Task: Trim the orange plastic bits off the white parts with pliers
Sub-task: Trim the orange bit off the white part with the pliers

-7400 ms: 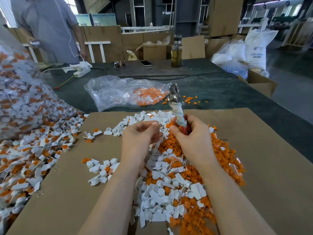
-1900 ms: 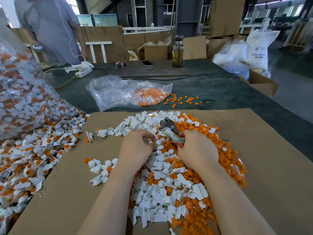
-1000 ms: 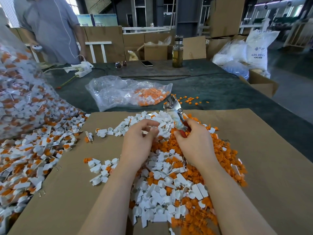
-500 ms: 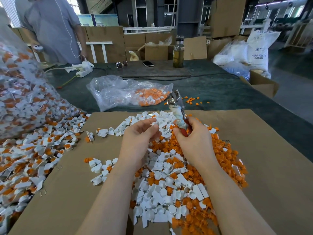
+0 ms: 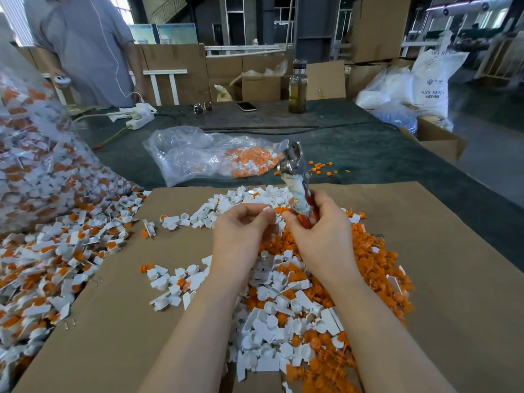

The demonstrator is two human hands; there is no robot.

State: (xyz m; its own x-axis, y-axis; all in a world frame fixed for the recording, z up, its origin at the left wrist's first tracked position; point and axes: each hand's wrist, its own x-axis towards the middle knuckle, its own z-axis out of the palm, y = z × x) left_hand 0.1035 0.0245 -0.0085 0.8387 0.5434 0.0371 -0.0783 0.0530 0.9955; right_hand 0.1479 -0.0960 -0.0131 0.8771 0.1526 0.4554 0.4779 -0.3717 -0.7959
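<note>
Your pliers now stand straighter in your right hand, which grips them. Your left hand pinches a white part above the pile on brown cardboard, in a workshop with boxes.

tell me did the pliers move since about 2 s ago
Yes. The pliers in the right hand swung up from lying low over the parts pile; their head now stands against the clear bag.
</note>
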